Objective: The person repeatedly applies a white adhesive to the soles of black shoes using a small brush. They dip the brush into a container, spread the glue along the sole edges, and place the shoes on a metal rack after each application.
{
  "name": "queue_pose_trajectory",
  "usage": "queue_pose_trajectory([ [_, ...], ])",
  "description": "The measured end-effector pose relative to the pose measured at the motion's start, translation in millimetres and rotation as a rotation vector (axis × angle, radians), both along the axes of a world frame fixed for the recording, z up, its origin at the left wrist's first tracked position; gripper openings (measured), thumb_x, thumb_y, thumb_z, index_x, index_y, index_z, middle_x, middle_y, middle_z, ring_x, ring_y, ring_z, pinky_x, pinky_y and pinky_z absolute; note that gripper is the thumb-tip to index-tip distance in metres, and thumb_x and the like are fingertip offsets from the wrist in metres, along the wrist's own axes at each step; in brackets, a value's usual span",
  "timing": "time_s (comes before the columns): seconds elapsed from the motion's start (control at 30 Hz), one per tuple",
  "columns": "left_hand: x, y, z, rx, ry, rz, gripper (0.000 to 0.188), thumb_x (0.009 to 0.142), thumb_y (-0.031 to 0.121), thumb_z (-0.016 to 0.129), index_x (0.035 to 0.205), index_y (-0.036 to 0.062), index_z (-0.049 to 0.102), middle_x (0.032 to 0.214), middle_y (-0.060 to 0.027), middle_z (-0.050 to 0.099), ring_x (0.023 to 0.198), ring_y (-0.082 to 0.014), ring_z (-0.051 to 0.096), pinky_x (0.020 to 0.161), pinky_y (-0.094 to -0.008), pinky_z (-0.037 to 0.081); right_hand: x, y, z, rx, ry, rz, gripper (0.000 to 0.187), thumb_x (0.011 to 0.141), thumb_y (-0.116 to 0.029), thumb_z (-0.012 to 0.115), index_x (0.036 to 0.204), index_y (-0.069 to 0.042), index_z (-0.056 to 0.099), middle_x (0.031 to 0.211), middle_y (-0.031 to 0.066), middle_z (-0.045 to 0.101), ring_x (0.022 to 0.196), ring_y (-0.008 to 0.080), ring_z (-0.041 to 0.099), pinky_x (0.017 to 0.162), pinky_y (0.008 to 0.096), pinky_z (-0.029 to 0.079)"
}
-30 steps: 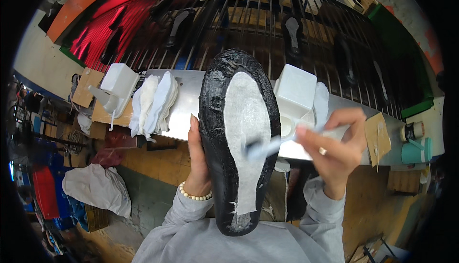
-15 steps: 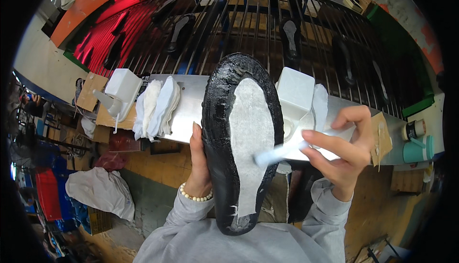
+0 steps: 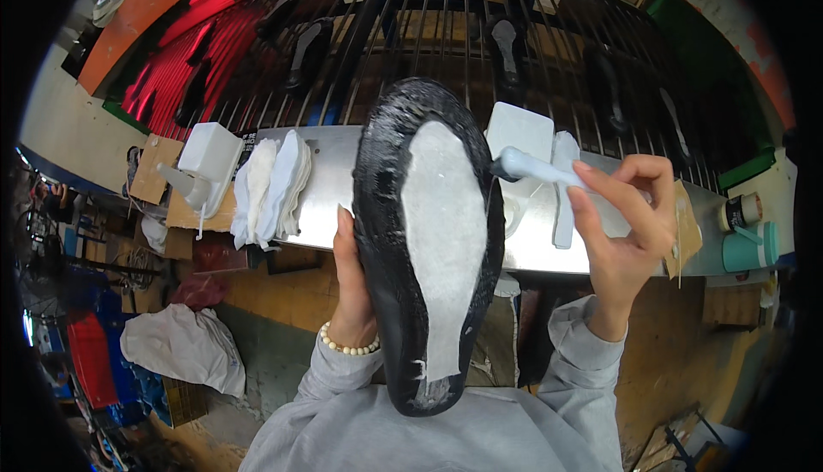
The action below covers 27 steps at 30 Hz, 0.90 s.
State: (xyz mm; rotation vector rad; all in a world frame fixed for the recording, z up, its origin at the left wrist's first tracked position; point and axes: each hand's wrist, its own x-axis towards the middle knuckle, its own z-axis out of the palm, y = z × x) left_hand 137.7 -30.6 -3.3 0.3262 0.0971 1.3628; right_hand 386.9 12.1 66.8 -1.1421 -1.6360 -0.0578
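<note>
Our left hand (image 3: pixel 350 288) grips a black shoe (image 3: pixel 386 249) in front of us, wide end up and bottom facing us, with the shiny desk (image 3: pixel 330 180) behind it. A long white patch (image 3: pixel 444 223) covers the middle of the bottom. Our right hand (image 3: pixel 630 223) pinches a pale blue brush (image 3: pixel 540 168), and its dark tip is right by the shoe's edge, but we cannot tell if they touch

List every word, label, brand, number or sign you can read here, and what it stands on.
Dark printed piece beside the left white dispenser: pale lettering, deliberately not copied out.
Black label on the beige cylinder, far right: pale marks, too small to read.
The held shoe: no lettering visible.
</note>
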Motion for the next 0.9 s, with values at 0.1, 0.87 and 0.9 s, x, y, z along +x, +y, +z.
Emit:
queue_pose_trajectory([
  [0.1, 7.1, -3.7, 7.8, -0.022, 0.458, 0.083, 0.079, 0.104, 0.067, 0.028, 0.149, 0.0047, 0.044, 0.141, -0.0148, 0.058, 0.125, -0.0224, 0.061, 0.104, -0.0357, 0.052, -3.0, -1.8, 10.8, 0.09, -0.196, 0.239, 0.04, 0.057, -0.014, 0.091, 0.096, -0.011, 0.083, 0.091, 0.0018, 0.052, 0.079, 0.0162, 0.05, 0.071, 0.0299, 0.038],
  [0.87, -58.3, 21.8, -59.4, -0.249, 0.112, -0.136, 0.066, 0.1, 0.048, 0.054, 0.148, 0.0055, 0.039, 0.118, -0.0199, 0.064, 0.1, -0.0319, 0.069, 0.09, -0.0434, 0.058, 35.8, -29.2, -75.7, -0.299, 0.497, 0.124, 0.019, 0.079, -0.008, 0.08, 0.097, -0.002, 0.078, 0.093, 0.0015, 0.052, 0.085, 0.016, 0.05, 0.079, 0.0266, 0.039],
  [0.9, -67.1, 22.1, -68.0, -0.329, 0.129, -0.173, 0.063, 0.1, 0.046, 0.055, 0.146, 0.0052, 0.04, 0.116, -0.0196, 0.064, 0.1, -0.0318, 0.069, 0.089, -0.0429, 0.058, 54.6, -19.4, -85.4, -0.271, 0.382, 0.028, 0.016, 0.089, -0.006, 0.073, 0.103, 0.002, 0.072, 0.097, 0.0016, 0.053, 0.086, 0.0162, 0.051, 0.079, 0.0267, 0.04],
])
